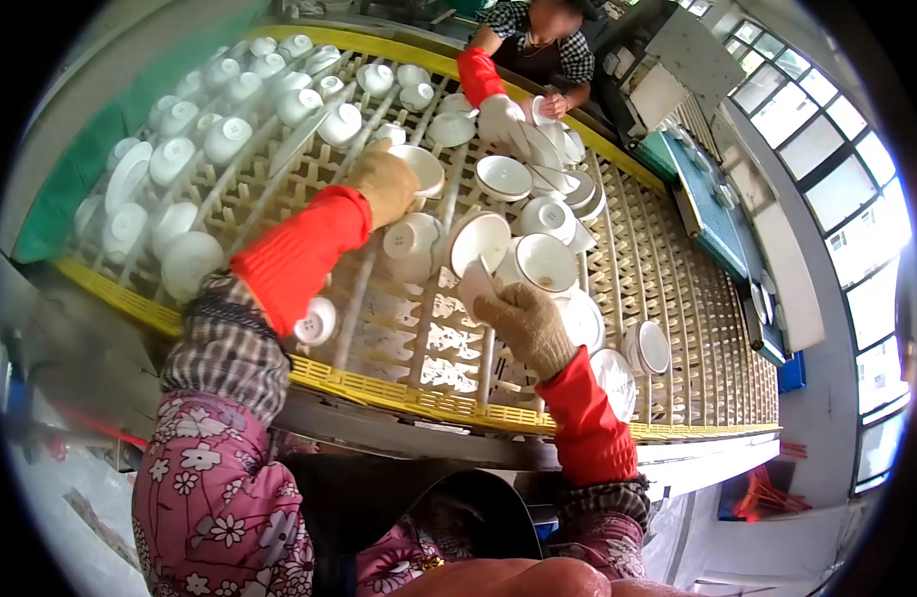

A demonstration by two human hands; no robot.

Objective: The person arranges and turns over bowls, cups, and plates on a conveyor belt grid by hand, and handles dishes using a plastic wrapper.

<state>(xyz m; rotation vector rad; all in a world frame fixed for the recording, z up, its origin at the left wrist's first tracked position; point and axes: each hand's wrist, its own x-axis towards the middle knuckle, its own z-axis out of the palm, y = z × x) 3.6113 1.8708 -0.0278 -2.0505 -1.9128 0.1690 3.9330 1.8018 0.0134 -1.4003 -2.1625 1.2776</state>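
Observation:
My left hand [386,185], in a tan work glove with a red cuff, is closed on the near side of a white bowl [423,169]. That bowl is tilted, its opening turned to the right. The gloved fingers of my right hand [530,324] pinch a small white piece of tableware [475,284], seen edge-on, so its exact shape is unclear. Around my right hand are a tilted bowl [480,243], an upright bowl [545,263] and a white plate [582,318]. An upside-down bowl [412,245] rests between my hands.
A slatted rack conveyor [677,373] with yellow edges [379,388] spans the view. Many upside-down bowls [226,139] stand at left near a green curtain [75,184]. Across the rack, a person's gloved hand [501,119] is among stacked dishes. A blue-green belt [712,204] runs at right.

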